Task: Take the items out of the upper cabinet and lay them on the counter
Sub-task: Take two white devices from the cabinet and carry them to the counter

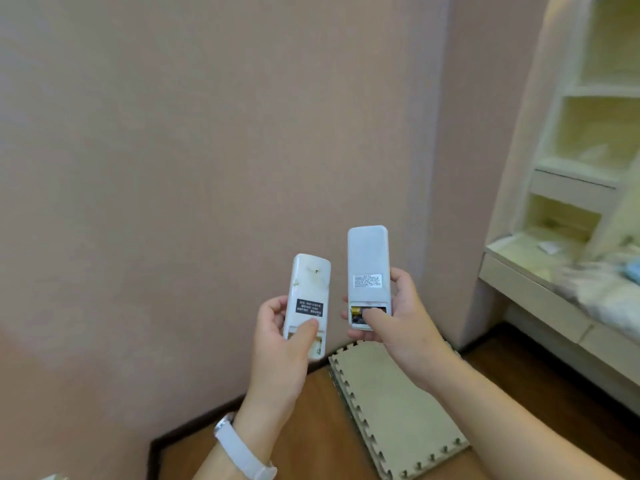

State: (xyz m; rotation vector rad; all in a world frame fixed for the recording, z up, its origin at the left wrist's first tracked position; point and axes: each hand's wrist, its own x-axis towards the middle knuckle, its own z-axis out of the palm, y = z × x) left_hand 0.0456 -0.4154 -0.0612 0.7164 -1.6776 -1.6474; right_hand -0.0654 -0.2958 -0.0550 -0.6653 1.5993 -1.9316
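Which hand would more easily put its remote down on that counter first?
Probably the right hand: its remote is nearer the counter at the right. The left hand would have to cross over with its remote.

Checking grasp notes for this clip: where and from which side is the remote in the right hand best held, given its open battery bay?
Best by the long side edges of the right-hand remote, at mid-body around the printed label, coming from behind as the right hand does now. The body is slim, flat and upright, and the battery cover is off at the bottom, so gripping higher probably keeps fingers clear of the exposed battery.
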